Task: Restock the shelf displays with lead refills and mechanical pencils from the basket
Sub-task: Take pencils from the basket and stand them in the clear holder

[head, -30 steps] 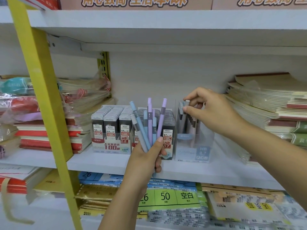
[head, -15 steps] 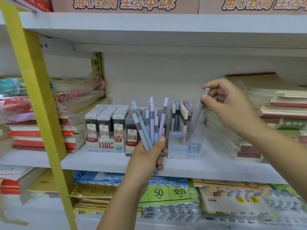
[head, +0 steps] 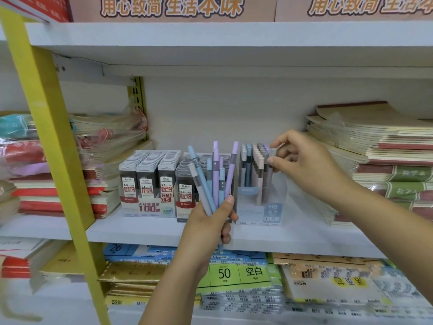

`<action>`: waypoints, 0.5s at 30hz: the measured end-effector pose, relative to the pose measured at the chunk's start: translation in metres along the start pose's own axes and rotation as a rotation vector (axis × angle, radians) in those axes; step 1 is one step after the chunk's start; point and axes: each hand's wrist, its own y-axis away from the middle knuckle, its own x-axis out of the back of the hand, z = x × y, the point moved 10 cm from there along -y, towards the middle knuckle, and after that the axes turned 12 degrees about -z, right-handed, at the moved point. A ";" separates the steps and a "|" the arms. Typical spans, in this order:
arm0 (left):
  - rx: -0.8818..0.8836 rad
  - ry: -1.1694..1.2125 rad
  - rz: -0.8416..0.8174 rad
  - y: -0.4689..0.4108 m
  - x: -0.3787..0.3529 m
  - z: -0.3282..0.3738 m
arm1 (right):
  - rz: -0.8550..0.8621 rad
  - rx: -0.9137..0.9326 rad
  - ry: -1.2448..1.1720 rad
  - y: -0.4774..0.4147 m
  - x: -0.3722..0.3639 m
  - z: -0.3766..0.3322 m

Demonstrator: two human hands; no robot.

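The left hand grips the pencils, probably light and slippery, low on their barrels; the right hand pinches one pencil near its top.

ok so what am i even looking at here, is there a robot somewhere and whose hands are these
There is no robot here: these are a person's two bare hands. The view comes from one wide-angle camera worn on the head, looking forward and down, so the arms reach in from below. On the white shelf stand boxes of lead refills and, to their right, a clear display box of mechanical pencils, with stacks of notebooks on both sides. The left hand holds a bunch of pencils, blue, purple and grey, upright in front of the refills. The right hand reaches to the display box; its fingers seem to pinch the top of a grey pencil standing at its right side.
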 end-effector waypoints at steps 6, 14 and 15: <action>0.004 -0.011 -0.040 0.001 -0.004 0.000 | 0.060 -0.002 0.242 0.004 -0.007 -0.010; 0.003 -0.061 -0.105 0.003 -0.015 0.002 | -0.054 -0.011 -0.359 0.004 -0.033 -0.033; 0.010 -0.071 -0.092 0.003 -0.014 0.001 | 0.003 0.002 -0.421 0.005 -0.023 -0.034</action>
